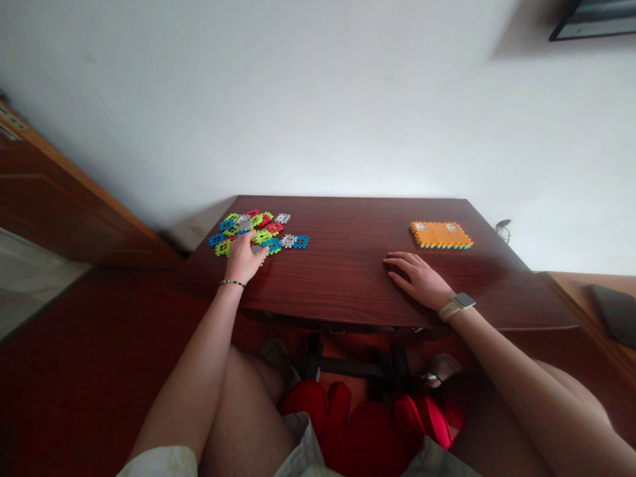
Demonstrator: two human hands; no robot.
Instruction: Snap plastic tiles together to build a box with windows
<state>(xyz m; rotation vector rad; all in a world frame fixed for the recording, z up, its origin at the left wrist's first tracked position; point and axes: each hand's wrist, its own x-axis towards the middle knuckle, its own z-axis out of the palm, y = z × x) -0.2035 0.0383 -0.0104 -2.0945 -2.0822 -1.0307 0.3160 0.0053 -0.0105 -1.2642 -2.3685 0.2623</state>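
Observation:
A loose pile of plastic interlocking tiles (262, 236) in green, blue, red and grey lies on the left of the dark wooden table (338, 265). My left hand (243, 257) reaches over the front of the pile, thumb and fingers apart. A grey piece shows partly between them, and I cannot see it being gripped. My right hand (417, 278) rests on the right half of the table, palm down with fingers stretched out. Beyond it sits a neat orange block of joined tiles (440, 234), with blue at its lower edge and two whitish squares on top.
A white wall (338, 99) stands right behind the table. The table's front edge (328, 317) runs above my knees. To the right are a cable (503, 228) and a dark flat object (616, 308) on a wooden surface. A wooden door (54, 199) is at the left.

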